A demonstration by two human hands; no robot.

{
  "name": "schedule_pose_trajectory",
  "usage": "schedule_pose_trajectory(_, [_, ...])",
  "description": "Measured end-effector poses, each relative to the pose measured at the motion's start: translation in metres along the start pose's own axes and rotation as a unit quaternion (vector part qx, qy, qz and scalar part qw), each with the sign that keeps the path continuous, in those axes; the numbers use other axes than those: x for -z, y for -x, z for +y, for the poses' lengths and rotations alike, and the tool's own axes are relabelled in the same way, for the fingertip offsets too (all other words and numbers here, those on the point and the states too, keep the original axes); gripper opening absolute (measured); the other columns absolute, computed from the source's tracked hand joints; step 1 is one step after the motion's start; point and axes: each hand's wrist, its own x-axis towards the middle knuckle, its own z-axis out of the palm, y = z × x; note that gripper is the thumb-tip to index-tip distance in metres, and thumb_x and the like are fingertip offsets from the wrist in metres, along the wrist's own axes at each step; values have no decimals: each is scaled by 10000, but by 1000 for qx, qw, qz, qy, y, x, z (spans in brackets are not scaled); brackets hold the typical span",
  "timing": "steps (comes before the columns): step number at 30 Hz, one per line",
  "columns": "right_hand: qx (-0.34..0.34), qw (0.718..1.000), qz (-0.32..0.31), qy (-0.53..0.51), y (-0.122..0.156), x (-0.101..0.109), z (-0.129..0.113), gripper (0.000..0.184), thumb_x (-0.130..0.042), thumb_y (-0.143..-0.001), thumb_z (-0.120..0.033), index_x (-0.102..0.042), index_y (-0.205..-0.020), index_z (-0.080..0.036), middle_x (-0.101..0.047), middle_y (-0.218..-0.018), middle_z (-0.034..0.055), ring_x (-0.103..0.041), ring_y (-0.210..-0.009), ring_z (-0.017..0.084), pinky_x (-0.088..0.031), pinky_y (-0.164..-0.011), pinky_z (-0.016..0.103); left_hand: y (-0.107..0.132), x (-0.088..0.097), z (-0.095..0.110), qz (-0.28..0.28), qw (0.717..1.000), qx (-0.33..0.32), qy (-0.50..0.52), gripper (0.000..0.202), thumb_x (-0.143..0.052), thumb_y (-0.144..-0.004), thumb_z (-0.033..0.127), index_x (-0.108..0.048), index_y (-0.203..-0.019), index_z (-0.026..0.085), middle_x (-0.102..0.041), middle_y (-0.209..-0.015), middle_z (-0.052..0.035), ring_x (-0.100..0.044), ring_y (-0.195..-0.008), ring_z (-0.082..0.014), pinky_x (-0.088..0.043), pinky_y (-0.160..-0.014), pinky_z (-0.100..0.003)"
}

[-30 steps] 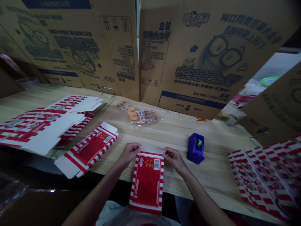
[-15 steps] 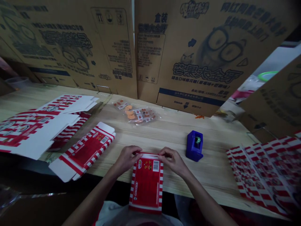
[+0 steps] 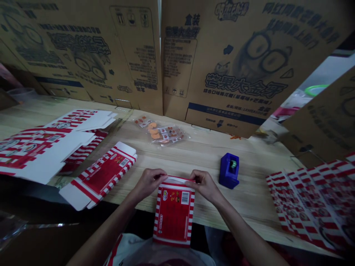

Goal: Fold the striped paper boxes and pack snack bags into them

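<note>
A red-and-white striped carton (image 3: 173, 216) with a barcode stands between my hands at the table's front edge, its top end farthest from me. My left hand (image 3: 151, 181) pinches the top left corner of the carton between thumb and fingers. At the top right corner, my right hand (image 3: 203, 184) grips it the same way. A white flap edge shows along the top between the two hands. Left of my left hand lies a second carton of the same kind (image 3: 105, 173), flattened, with white end flaps. A blue tape dispenser (image 3: 229, 170) stands right of my right hand.
Large cardboard boxes (image 3: 222, 74) wall off the back of the wooden table (image 3: 177, 155). Clear packets (image 3: 166, 133) with orange pieces lie before them. Flat printed cartons (image 3: 55, 144) are stacked at left; striped cartons (image 3: 313, 203) stand in rows at right.
The top flap has lifted and opened a little, showing more white between my hands. My hands and the carton's top edge have shifted slightly away from me.
</note>
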Motion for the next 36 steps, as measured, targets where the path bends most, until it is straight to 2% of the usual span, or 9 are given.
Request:
schedule_pose_trajectory(10, [48, 998, 25, 18, 5, -5, 3, 203, -626, -780, -276, -556, -625, -165, -556, -626, -9, -509, -602, 122, -384, -560, 230, 1, -5, -10, -3, 996, 30, 85, 195, -560, -822, 222, -659, -683, 127, -658, -642, -20, -592, -610, -119, -440, -567, -196])
schedule_pose_trajectory(16, [171, 981, 62, 69, 27, -11, 11, 85, -617, -847, -262, -641, -857, -182, -655, -891, 69, -619, -838, 181, -485, -733, 283, 21, -15, -18, 83, 993, -68, 50, 123, -660, -797, 225, -716, -882, 156, -753, -875, -85, -702, -806, -177, -550, -748, -265])
schedule_pose_trajectory(19, [222, 967, 98, 81, 33, -21, 25, 57, -582, -870, -215, -637, -871, -198, -666, -944, 80, -627, -904, 191, -491, -794, 306, 29, -23, -19, 130, 985, -112, 25, 97, -638, -808, 173, -720, -860, 173, -759, -871, -86, -714, -801, -176, -570, -745, -272])
schedule_pose_trajectory(24, [175, 974, 118, 87, 40, -31, 35, 124, -554, -882, -242, -617, -984, -210, -655, -1042, 82, -617, -980, 194, -492, -853, 318, 38, -36, -16, 160, 983, -62, 68, 92, -611, -824, 194, -701, -846, 192, -750, -910, -84, -707, -852, -193, -574, -780, -314])
schedule_pose_trajectory(26, [137, 975, 159, 75, 42, -20, 39, 280, -589, -855, -285, -573, -1125, -212, -622, -1116, 90, -605, -994, 197, -504, -837, 316, 42, -39, -17, 141, 982, -4, 127, 92, -602, -836, 240, -678, -847, 188, -726, -1002, -97, -688, -932, -209, -567, -807, -326])
schedule_pose_trajectory(28, [106, 951, 282, 72, 45, 5, 48, 335, -605, -831, -333, -562, -1135, -199, -604, -1087, 90, -601, -915, 186, -508, -769, 303, 46, -41, -19, 123, 976, 42, 173, 131, -599, -843, 287, -669, -893, 188, -695, -1080, -107, -658, -1011, -224, -548, -855, -342])
schedule_pose_trajectory(30, [76, 890, 441, 86, 49, 38, 61, 291, -599, -816, -382, -597, -1020, -175, -587, -999, 80, -573, -809, 169, -486, -695, 287, 48, -42, -20, 116, 970, 69, 201, 186, -611, -836, 324, -676, -941, 186, -682, -1088, -104, -641, -1034, -232, -530, -889, -352])
schedule_pose_trajectory(32, [35, 834, 543, 95, 53, 70, 75, 307, -603, -787, -431, -619, -919, -154, -570, -933, 73, -536, -736, 159, -454, -640, 279, 45, -41, -19, 116, 963, 85, 226, 213, -631, -821, 343, -688, -950, 183, -682, -1049, -91, -644, -1002, -227, -534, -864, -331])
schedule_pose_trajectory(36, [-34, 845, 530, 56, 50, 104, 95, 356, -680, -662, -476, -669, -751, -132, -583, -772, 50, -513, -662, 162, -421, -621, 291, 28, -30, -11, 133, 953, 85, 260, 238, -666, -795, 353, -697, -958, 182, -675, -1052, -75, -645, -968, -210, -538, -820, -290])
